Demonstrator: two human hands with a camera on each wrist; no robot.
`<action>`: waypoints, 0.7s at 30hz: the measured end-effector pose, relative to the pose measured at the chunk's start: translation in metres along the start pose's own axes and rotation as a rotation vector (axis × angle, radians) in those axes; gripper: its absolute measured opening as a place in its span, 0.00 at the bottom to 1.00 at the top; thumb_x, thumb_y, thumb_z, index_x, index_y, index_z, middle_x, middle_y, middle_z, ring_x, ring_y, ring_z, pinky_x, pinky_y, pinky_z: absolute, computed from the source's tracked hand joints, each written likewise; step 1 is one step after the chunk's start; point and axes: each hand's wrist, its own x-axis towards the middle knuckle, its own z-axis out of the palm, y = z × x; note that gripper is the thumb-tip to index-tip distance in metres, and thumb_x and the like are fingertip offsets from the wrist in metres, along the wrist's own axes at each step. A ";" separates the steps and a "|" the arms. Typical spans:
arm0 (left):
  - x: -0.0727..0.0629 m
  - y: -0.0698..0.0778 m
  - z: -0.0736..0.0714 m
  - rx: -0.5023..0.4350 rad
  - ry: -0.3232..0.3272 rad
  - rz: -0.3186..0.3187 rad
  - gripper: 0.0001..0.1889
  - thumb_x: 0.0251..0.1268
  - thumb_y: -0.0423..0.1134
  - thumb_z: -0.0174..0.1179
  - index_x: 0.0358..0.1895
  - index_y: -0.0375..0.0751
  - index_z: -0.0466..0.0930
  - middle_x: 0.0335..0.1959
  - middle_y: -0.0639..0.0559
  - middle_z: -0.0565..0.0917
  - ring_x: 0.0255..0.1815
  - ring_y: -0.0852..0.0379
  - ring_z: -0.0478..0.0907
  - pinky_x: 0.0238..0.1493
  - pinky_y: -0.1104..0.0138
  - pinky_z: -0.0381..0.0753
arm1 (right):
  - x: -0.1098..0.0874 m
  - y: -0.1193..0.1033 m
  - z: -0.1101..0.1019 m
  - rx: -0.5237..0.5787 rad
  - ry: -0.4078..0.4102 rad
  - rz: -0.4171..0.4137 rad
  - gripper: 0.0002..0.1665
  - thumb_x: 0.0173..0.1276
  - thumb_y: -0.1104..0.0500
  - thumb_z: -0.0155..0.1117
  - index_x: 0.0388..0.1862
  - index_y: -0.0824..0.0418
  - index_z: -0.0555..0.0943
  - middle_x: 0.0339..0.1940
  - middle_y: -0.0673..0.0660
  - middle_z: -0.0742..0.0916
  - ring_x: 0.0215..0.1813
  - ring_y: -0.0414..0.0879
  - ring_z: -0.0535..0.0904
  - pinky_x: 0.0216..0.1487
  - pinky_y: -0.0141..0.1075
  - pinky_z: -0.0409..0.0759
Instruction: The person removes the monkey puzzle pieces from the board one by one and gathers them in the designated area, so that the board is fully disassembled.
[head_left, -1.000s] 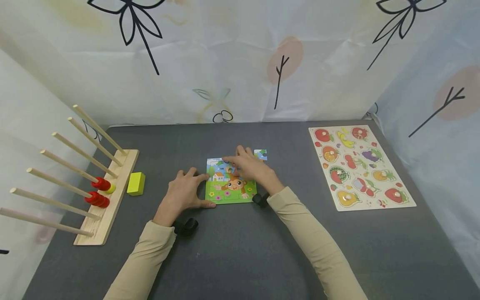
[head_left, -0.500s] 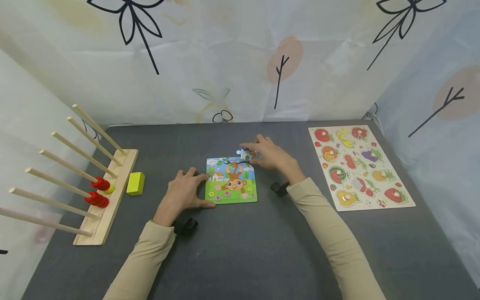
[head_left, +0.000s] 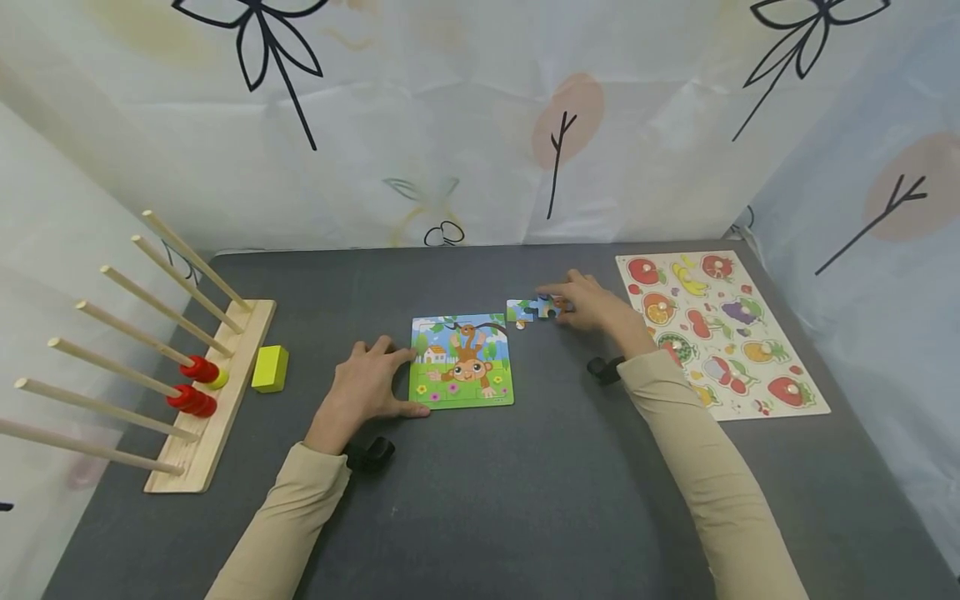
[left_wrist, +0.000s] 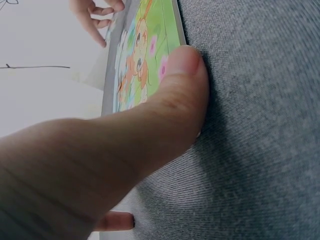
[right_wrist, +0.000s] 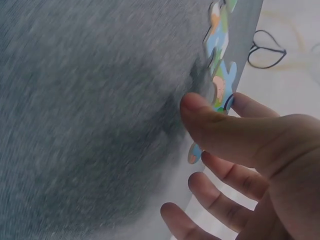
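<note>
The left hand (head_left: 360,392) lies flat on the table (head_left: 487,500), fingers spread, thumb and forefinger touching the puzzle's (head_left: 461,360) left edge. Beyond its top right corner, the right hand (head_left: 592,307) pinches a piece (head_left: 548,307) between thumb and fingers, just beside another piece (head_left: 520,311) lying on the table

Motion-blurred table (right_wrist: 90,125) in right-wrist view
</note>
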 end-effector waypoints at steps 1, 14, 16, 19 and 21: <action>0.000 0.000 0.000 -0.001 0.001 0.002 0.52 0.42 0.71 0.76 0.72 0.49 0.74 0.67 0.36 0.74 0.62 0.29 0.72 0.44 0.38 0.83 | 0.000 0.002 0.000 0.000 -0.005 0.005 0.35 0.73 0.62 0.65 0.78 0.50 0.70 0.53 0.64 0.75 0.52 0.57 0.69 0.46 0.48 0.72; 0.000 -0.001 0.002 -0.001 0.006 0.009 0.52 0.42 0.71 0.76 0.72 0.49 0.74 0.66 0.36 0.74 0.61 0.30 0.73 0.43 0.38 0.83 | -0.003 0.015 0.008 0.029 0.013 0.010 0.30 0.75 0.65 0.59 0.75 0.56 0.72 0.64 0.70 0.75 0.58 0.63 0.72 0.57 0.58 0.74; 0.000 -0.001 0.001 -0.001 0.004 0.009 0.52 0.43 0.71 0.76 0.72 0.49 0.74 0.67 0.36 0.74 0.61 0.30 0.73 0.43 0.38 0.83 | -0.003 0.015 0.009 0.032 0.021 0.006 0.30 0.76 0.65 0.59 0.75 0.57 0.72 0.65 0.70 0.74 0.59 0.63 0.72 0.57 0.58 0.75; 0.000 -0.001 0.001 0.000 0.002 0.009 0.52 0.43 0.71 0.76 0.72 0.49 0.74 0.67 0.36 0.74 0.61 0.29 0.73 0.44 0.38 0.83 | -0.003 0.015 0.010 0.038 0.034 0.000 0.29 0.76 0.65 0.60 0.75 0.57 0.73 0.65 0.70 0.75 0.58 0.62 0.72 0.55 0.56 0.75; 0.000 -0.001 0.001 -0.001 0.003 0.010 0.52 0.43 0.71 0.76 0.72 0.49 0.74 0.67 0.36 0.74 0.61 0.29 0.73 0.44 0.38 0.83 | -0.004 0.014 0.011 0.043 0.050 0.000 0.29 0.76 0.64 0.60 0.75 0.56 0.73 0.64 0.69 0.75 0.56 0.61 0.72 0.53 0.55 0.75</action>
